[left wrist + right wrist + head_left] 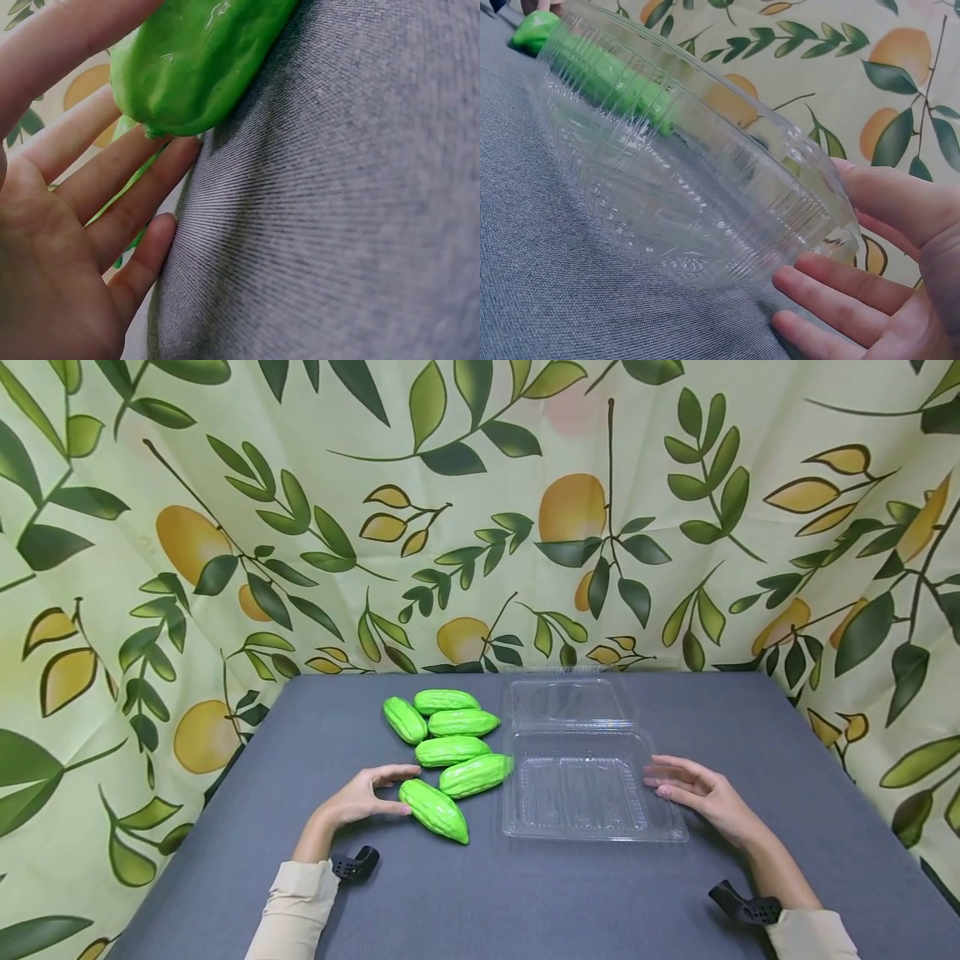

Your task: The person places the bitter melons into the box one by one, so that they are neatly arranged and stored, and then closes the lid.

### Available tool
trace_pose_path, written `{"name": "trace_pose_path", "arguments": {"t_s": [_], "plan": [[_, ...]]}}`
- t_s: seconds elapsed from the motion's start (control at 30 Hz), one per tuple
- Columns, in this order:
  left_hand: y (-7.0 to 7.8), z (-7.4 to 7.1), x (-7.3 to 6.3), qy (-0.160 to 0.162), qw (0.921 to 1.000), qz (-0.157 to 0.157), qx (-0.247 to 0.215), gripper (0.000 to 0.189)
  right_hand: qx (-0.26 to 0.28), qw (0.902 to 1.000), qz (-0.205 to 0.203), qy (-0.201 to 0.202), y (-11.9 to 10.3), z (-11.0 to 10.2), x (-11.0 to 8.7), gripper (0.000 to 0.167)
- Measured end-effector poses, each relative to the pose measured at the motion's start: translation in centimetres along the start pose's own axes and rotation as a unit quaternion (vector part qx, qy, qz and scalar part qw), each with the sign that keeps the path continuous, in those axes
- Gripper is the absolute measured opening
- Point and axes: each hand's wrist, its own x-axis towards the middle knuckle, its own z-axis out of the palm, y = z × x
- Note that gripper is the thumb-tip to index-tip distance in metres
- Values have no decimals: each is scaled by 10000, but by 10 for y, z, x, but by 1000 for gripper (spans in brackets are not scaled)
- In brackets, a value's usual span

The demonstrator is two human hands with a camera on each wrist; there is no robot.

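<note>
A bright green bitter melon (pixel 434 811) lies at the front of the pile. My left hand (pixel 367 795) curves loosely round its near end, thumb at its side and fingers spread. Close up, the melon's blunt end (pixel 176 82) shows beside the outstretched fingers. My right hand (pixel 701 789) is at the right edge of a clear plastic clamshell container (pixel 577 835), which lies unfolded and empty. In the right wrist view, the thumb and loosely extended fingertips (pixel 791 279) come right up to the container's rim (pixel 810 161).
Several more bitter melons (pixel 450 752) lie grouped behind the left hand, one overlapping the container's left edge. The container's lid (pixel 570 697) lies back toward the curtain. A grey cloth (pixel 525 902) covers the table; a leaf-and-fruit patterned curtain (pixel 465 568) hangs behind.
</note>
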Motion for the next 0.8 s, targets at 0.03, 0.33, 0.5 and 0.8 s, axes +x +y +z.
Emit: {"name": "trace_pose_path", "arguments": {"t_s": [0.03, 0.33, 0.5, 0.8], "plan": [[0, 0, 0, -26, 10000, -30, -9, 62, 30, 10000, -10, -17, 0, 0, 0, 46], [1, 0, 0, -266, 9995, 2, -189, 52, 143, 9999, 26, -41, 0, 0, -1, 48], [0, 0, -2, -268, 9984, -30, -500, 51, 45, 9999, 113, -18, 0, 1, 0, 48], [3, 0, -7, -189, 9908, -164, -1330, 57, 42, 9999, 107, -15, 0, -1, -1, 47]]}}
